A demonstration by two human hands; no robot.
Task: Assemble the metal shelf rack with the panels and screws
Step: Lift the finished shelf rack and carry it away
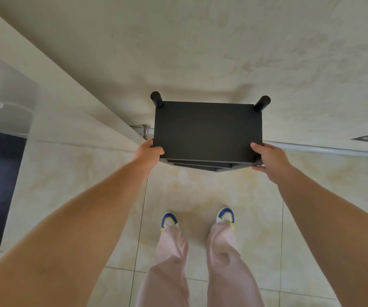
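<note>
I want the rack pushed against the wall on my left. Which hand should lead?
Right, probably. The right hand grips the black metal shelf rack at the corner farther from that wall, so it can push.

wall [200,41] close behind shelf rack [207,129], door [57,103] at left, open floor [200,196] in front

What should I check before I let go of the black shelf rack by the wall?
1. Both hands hold the black metal shelf rack: ok; left hand and right hand grip its near corners.
2. Rack upright: ok.
3. Lower black shelf panels fitted: ok, two show beneath.
4. Black round far posts in place: ok.
5. Feet flat on the cream tiled floor: cannot tell, hidden.
6. Screws tight: cannot tell.
</note>
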